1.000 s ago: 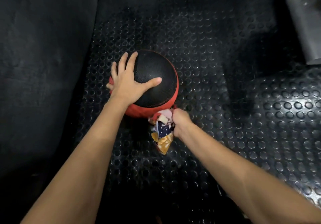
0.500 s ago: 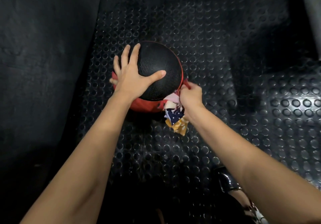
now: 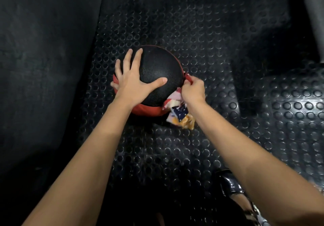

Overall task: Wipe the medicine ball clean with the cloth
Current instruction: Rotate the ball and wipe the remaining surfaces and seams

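Medicine ball (image 3: 157,71): black textured upper part with a red lower band; rested on the studded rubber floor mat (image 3: 219,41), near the middle of the view.
Left hand (image 3: 133,80): lay flat on the top left of the ball, fingers straight and spread, thumb stretched out across the black surface; it held nothing.
Right hand (image 3: 193,89): pressed against the right side of the ball, fingers curled closed.
Right grip: closed round a bunched part of the cloth (image 3: 178,113); the fingertips were hidden on the far side of the hand.
Cloth: patchwork of pink, white, dark blue with pale dots, and orange; gathered between the right hand and the ball, with the loose end hanging below the wrist onto the mat.
Cloth contact: touched the lower right edge of the ball at the red band.
Floor mat: black, covered with raised round studs; a smoother dark panel (image 3: 43,67) lay along the left side.
Shoe (image 3: 229,185): glossy dark, at the lower right beneath the right forearm.
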Demonstrator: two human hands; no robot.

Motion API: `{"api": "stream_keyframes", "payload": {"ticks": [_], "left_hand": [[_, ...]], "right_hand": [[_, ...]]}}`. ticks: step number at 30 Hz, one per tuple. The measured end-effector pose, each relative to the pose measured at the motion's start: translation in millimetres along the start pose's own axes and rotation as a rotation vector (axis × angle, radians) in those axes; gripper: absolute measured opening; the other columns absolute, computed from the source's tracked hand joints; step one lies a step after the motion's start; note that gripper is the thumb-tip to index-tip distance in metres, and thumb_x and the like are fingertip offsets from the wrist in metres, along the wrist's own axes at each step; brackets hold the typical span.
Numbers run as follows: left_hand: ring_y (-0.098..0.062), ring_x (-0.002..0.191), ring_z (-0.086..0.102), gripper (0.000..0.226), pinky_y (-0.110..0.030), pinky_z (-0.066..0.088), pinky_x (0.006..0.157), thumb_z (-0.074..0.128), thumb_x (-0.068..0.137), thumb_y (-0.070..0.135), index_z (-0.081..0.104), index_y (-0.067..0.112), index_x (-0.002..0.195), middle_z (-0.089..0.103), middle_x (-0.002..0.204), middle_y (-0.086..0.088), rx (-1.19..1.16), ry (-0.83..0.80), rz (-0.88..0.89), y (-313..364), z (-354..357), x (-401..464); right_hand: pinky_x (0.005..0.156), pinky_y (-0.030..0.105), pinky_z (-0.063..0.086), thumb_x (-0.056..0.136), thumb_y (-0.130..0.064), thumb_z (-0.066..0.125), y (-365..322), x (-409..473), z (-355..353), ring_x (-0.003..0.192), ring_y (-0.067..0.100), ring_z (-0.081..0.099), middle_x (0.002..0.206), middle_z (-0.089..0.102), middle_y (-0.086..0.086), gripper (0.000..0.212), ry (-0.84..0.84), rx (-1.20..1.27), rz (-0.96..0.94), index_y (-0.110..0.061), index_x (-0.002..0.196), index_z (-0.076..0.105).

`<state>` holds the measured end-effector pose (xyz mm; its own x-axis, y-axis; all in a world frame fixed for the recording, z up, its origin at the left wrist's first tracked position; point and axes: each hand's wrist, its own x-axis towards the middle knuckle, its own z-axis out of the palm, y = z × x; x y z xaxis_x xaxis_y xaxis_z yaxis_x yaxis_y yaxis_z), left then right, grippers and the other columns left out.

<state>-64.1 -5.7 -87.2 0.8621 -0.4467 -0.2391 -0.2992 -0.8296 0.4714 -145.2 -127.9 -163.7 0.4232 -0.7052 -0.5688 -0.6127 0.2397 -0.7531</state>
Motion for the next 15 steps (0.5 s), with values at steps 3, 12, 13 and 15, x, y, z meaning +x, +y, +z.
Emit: {"api": "stream_keyframes", "payload": {"ticks": [3,12,13,15], "left_hand": [[-0.025,0.145,-0.009,0.103,-0.073,0.008,0.106,0.070,0.069,0.063,0.012,0.040,0.150,-0.003,0.158,0.015,0.003,-0.003,0.016,0,1,-2],[-0.024,0.145,-0.017,0.082,-0.065,-0.008,0.110,0.062,0.074,0.065,0.023,0.047,0.144,-0.003,0.159,0.018,0.014,-0.102,0.117,-11,-16,11],[-0.027,0.145,-0.017,0.069,-0.065,-0.007,0.110,0.054,0.081,0.065,0.028,0.047,0.142,-0.004,0.159,0.016,-0.006,-0.069,0.072,-8,-15,12],[-0.033,0.145,-0.014,0.059,-0.067,-0.001,0.110,0.043,0.088,0.064,0.030,0.043,0.141,-0.005,0.160,0.009,-0.002,0.004,-0.013,-1,-7,11]], "right_hand": [[0.061,0.026,0.047,0.095,-0.006,0.043,-5,18,-11,0.065,0.016,0.054,0.066,0.057,-0.001,0.026,-0.107,0.128,0.127,-0.017,0.084,0.064],[0.075,0.035,0.051,0.096,-0.007,0.044,24,-30,-8,0.074,0.020,0.061,0.076,0.064,0.004,0.031,-0.168,0.190,0.201,-0.018,0.073,0.063],[0.074,0.034,0.050,0.097,-0.008,0.044,27,-36,-7,0.075,0.020,0.062,0.076,0.065,0.003,0.031,-0.163,0.209,0.211,-0.019,0.075,0.063],[0.080,0.035,0.053,0.097,-0.015,0.044,28,-38,-4,0.083,0.022,0.065,0.084,0.068,0.002,0.024,-0.106,0.179,0.153,-0.022,0.088,0.065]]}}
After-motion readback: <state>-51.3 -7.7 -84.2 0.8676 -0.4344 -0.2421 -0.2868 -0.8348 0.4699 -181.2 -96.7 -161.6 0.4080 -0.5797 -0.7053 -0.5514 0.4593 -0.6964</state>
